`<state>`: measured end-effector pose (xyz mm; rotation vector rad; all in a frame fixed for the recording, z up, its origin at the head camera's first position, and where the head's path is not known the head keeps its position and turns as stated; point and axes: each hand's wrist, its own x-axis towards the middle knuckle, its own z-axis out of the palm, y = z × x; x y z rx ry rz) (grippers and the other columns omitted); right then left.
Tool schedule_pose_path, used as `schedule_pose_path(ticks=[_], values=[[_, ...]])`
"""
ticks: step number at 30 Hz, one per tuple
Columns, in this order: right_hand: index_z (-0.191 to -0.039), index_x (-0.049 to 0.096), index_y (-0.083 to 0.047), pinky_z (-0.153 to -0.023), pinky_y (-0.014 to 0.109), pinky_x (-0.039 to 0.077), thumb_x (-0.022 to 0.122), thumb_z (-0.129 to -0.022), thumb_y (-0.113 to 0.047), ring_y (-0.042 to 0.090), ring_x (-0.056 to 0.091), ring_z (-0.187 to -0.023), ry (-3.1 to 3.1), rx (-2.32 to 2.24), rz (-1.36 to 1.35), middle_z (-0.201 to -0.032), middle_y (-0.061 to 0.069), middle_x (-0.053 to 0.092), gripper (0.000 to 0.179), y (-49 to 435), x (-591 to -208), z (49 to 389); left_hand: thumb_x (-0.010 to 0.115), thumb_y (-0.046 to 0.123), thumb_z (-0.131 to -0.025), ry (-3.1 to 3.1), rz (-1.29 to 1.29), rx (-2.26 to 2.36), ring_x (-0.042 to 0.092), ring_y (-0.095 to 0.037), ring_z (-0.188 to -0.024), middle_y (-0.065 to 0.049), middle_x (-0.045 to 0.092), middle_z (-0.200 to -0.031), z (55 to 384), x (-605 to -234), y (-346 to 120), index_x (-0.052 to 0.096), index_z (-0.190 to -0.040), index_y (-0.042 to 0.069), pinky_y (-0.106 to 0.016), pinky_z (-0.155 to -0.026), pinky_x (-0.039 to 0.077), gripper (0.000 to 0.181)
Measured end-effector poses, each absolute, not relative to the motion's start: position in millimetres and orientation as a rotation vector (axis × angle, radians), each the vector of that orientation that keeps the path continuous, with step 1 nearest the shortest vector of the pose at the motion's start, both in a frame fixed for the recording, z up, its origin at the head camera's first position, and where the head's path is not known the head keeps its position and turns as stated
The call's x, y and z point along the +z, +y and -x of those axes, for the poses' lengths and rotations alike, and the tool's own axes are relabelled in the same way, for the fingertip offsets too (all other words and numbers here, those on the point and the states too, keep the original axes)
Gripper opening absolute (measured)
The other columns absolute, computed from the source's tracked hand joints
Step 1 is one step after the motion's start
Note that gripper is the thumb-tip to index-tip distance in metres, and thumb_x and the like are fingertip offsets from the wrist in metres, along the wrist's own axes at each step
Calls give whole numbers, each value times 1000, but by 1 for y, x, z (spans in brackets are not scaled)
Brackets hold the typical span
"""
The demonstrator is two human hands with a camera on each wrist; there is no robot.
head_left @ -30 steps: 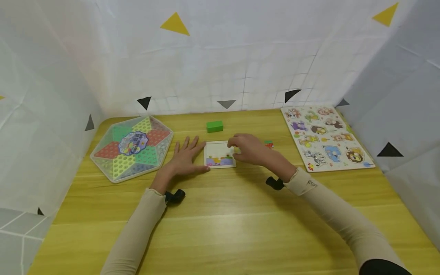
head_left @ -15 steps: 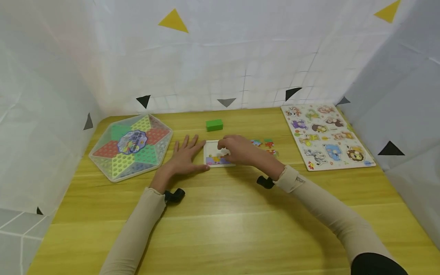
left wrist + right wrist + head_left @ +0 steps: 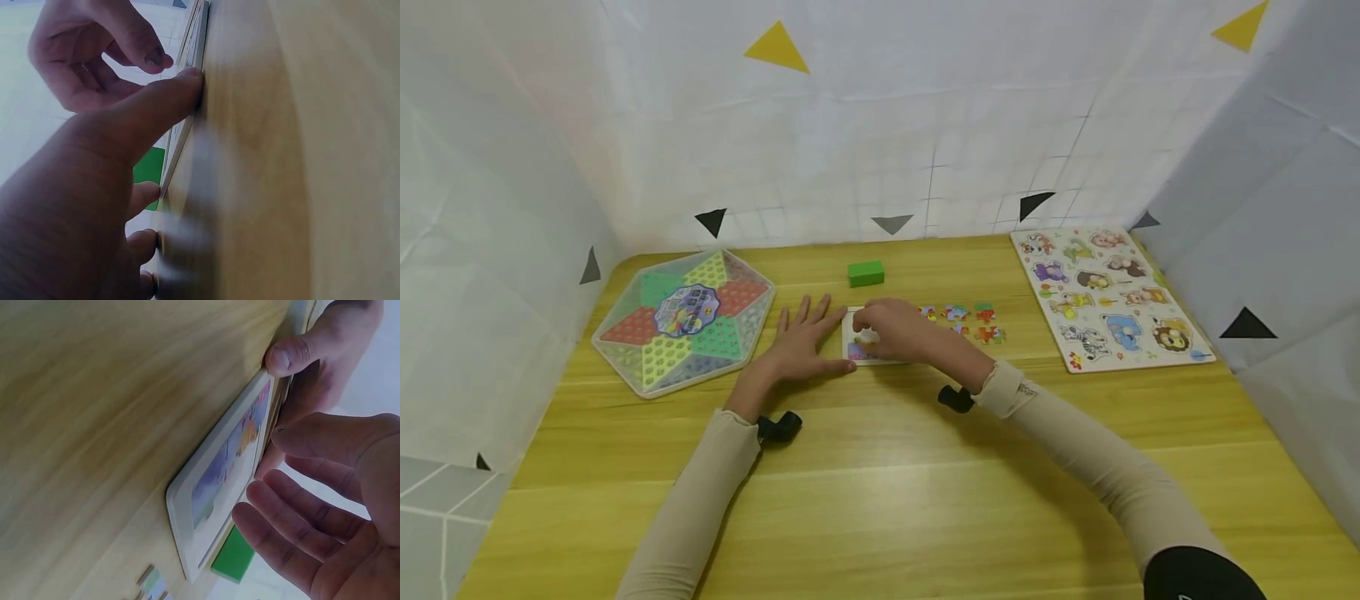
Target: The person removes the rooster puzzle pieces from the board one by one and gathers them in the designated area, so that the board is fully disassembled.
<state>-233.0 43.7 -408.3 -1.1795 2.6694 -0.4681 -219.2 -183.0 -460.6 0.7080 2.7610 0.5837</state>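
Observation:
My left hand (image 3: 796, 348) lies spread on the table, thumb and index fingertip at the left edge of a small white puzzle tray (image 3: 178, 515). Along the tray's near side runs a strip of fitted purple and orange jigsaw pieces (image 3: 215, 475); the rest of its bed is white. Over the tray hovers my right hand (image 3: 898, 329), fingers loosely bent. In the right wrist view its thumb stands apart from the fingertips (image 3: 242, 515), and nothing shows between them. The left wrist view shows the left thumb (image 3: 181, 87) against the tray's edge.
Several loose jigsaw pieces (image 3: 990, 335) lie right of the tray. Behind it sits a green block (image 3: 866, 273). A hexagonal Chinese checkers board (image 3: 647, 367) is at the left, an animal peg puzzle board (image 3: 1105, 325) at the right. White sheets hang around the table.
My right hand has moved left across the tray, uncovering more of the loose pieces at the right. The left hand stays in place.

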Motion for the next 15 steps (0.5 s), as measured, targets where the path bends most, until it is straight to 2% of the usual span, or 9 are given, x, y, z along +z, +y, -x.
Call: schedule_pose_path(ticks=[7,15], values=[[-113,73,-6,-91,39,52,78,-87,-12,23,64,-106,2654,-446,1175,-113,7,69,26,33,-412,233,63,69,-86,2770,-719,606,-10,-38,-150,-12,2,-167,217,-457,-183,20,-162,24,-65,-113,-10,99],[-104,75,-9,-82,36,55,81,-83,-18,20,68,-93,2682,-389,1175,-104,3,73,23,24,-418,234,63,69,-85,2777,-719,623,-10,-38,-151,-11,3,-167,217,-459,-183,21,-162,24,-65,-113,-9,98]])
